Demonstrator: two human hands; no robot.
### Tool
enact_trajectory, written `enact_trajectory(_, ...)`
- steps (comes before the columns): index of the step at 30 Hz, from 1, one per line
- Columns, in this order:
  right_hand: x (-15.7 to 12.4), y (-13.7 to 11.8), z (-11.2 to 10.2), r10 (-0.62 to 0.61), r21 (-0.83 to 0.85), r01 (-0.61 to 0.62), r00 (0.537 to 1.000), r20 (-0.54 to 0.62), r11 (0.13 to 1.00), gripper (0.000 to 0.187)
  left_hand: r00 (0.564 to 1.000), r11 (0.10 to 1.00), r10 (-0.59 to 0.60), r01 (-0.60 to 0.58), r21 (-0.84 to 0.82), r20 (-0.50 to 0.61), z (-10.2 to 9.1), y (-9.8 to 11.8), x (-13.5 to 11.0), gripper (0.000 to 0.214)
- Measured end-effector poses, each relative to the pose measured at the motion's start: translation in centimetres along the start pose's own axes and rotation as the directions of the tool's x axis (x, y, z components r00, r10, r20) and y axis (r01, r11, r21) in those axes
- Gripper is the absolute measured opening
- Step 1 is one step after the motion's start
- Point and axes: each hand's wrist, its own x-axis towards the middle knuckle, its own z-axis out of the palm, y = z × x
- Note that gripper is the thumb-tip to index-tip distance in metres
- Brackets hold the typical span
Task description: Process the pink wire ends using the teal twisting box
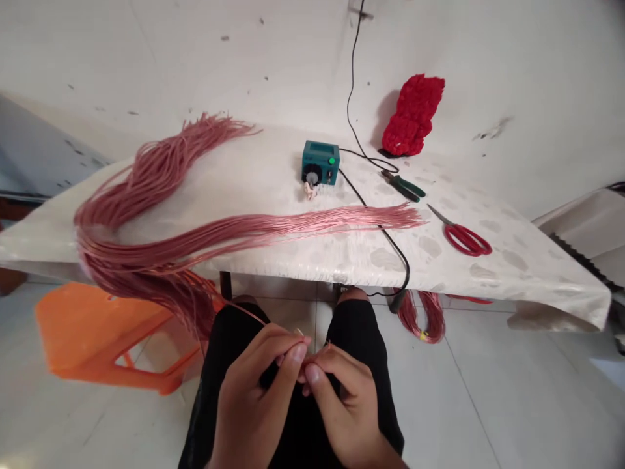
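Note:
My left hand (263, 384) pinches thin pinkish wire near its tip, above my lap. One strand of this wire (251, 315) runs back from the left hand toward the big bundle. My right hand (342, 391) is closed beside it, thumb pressed on the forefinger, with a short end poking up; the rest of what it grips is hidden by the fingers. The two hands nearly touch. A long bundle of pink wires (141, 251) lies bent over the left part of the table, its middle drooping past the front edge.
On the table are a teal box with a green button (321, 163), green-handled pliers (407, 187), red-handled scissors (466, 239) and a red fluffy thing (415, 116). A black cable (398, 251) hangs over the edge. An orange stool (92, 339) stands left; a wire coil (424, 319) is below.

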Motion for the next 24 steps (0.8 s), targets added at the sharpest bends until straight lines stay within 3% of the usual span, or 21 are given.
enact_trajectory(2,-0.3,0.4,-0.6,0.059,0.012,-0.059,0.998,-0.001,0.998,0.023,0.999,0.999,-0.044,0.044,-0.012,-0.012,-0.2,-0.1,-0.1,0.015)
enact_trajectory(5,-0.4,1.2,-2.1,0.156,0.080,-0.147,0.980,-0.125,0.986,0.029,0.995,0.993,-0.100,0.099,-0.069,-0.001,-0.3,-0.1,-0.4,0.018)
enact_trajectory(8,0.4,1.3,-3.9,0.184,0.131,-0.161,0.963,-0.198,0.978,0.026,0.979,0.968,-0.174,0.189,-0.167,0.103,-0.3,0.0,-0.7,0.023)
enact_trajectory(10,1.2,0.9,-4.7,0.162,0.134,-0.145,0.978,-0.131,0.980,0.022,0.951,0.936,-0.230,0.274,-0.220,0.206,-0.2,0.0,-0.9,0.023)
enact_trajectory(13,2.1,-0.1,-5.0,0.113,0.165,-0.124,0.991,0.072,0.979,0.021,0.908,0.902,-0.250,0.344,-0.260,0.335,-0.3,0.0,-1.0,0.021)
enact_trajectory(17,3.0,-0.9,-4.5,-0.029,0.237,-0.049,0.948,0.317,0.970,0.042,0.835,0.889,-0.241,0.394,-0.232,0.495,-0.6,-0.1,-1.1,0.019)
enact_trajectory(20,3.3,-1.0,-4.3,-0.088,0.274,-0.029,0.910,0.406,0.961,0.049,0.777,0.897,-0.252,0.411,-0.162,0.577,-0.8,-0.2,-1.0,0.019)
enact_trajectory(24,3.3,-0.8,-4.8,-0.085,0.299,-0.064,0.884,0.460,0.952,0.045,0.727,0.897,-0.283,0.431,-0.095,0.626,-0.9,-0.3,-0.8,0.024)
